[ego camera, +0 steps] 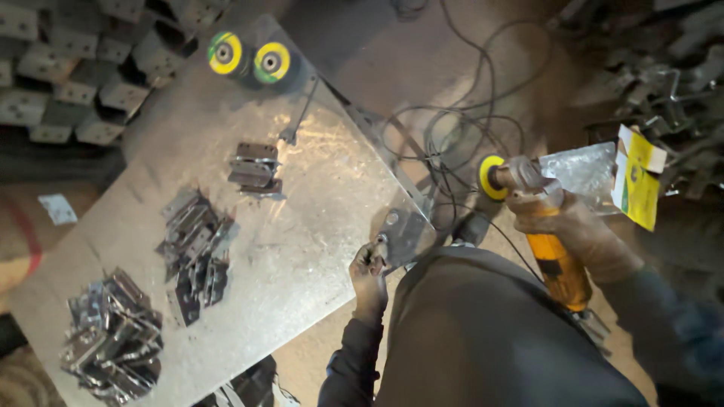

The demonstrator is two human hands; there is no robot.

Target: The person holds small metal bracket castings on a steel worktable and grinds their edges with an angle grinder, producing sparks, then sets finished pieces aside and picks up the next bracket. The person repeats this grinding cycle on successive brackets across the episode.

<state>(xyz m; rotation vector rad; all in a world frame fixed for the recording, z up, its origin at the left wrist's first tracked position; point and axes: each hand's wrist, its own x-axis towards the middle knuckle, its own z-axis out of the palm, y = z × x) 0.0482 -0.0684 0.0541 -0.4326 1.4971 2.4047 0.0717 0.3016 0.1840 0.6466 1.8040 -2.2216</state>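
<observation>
Overhead, head view: left hand (369, 265) pinched a flat grey metal bracket (403, 234) on the steel worktable (302, 218) edge at 6 o'clock; right hand (577, 234), at 3 o'clock, gripped a yellow-bodied angle grinder (539, 226). Bracket piles (192, 252) lay at 9 o'clock.

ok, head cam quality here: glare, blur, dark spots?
Head view: glare washes out the middle of the metal table; corners fall into deep shadow, stacked brackets dim. Soft overall, with wide-angle bend at the edges. Right hand on the angle grinder slightly blurred; left hand holding the small metal plate reads clearer.
</observation>
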